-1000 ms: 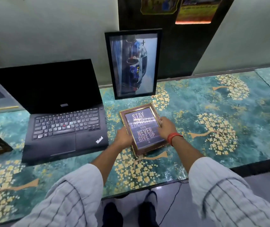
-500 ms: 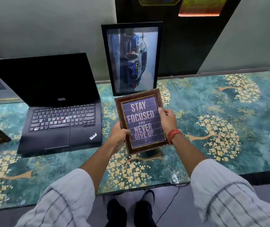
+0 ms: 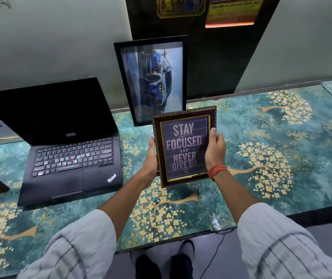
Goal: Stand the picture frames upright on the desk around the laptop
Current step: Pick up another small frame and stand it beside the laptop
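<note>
The desk carried an open laptop toward its left edge. Right of it, the motto frame was clasped by left hand and right hand. It probably needs setting down gently, its back support out.

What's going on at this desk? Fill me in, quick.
A person is setting picture frames up around an open laptop. Both hands grip the small gold-trimmed frame reading "Stay focused and never give up": the left hand on its left edge, the right hand on its right. It is tilted up, facing the camera. A taller black frame already stands leaning against the wall behind it.
</note>
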